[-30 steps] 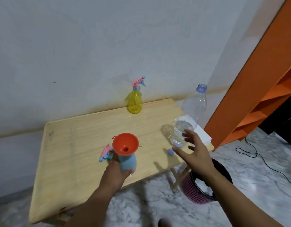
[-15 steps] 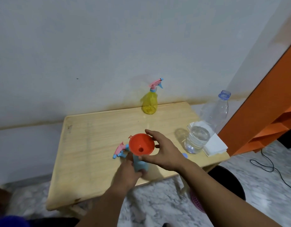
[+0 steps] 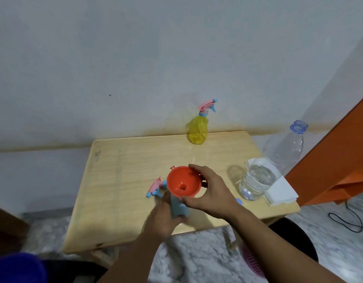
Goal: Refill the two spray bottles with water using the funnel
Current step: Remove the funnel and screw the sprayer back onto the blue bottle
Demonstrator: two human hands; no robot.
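While grey-white marble floor and a pink mesh waste basket (image 3: 252, 260) fill the near edge, the left hand (image 3: 163, 218) wraps its fingers round the pale blue plastic spray bottle (image 3: 177, 206) over the light wooden table (image 3: 119, 180), and the right hand (image 3: 212, 189) pinches the rim of the orange plastic funnel (image 3: 183, 183) sitting in its neck. Just left lies the pink-and-blue trigger head (image 3: 155, 186); right, an uncapped clear water bottle (image 3: 266, 170) beside folded white paper (image 3: 280, 189). Farther back, the yellow spray bottle (image 3: 198, 130) stands capped against the pale wall, orange shelving (image 3: 338, 160) at right.
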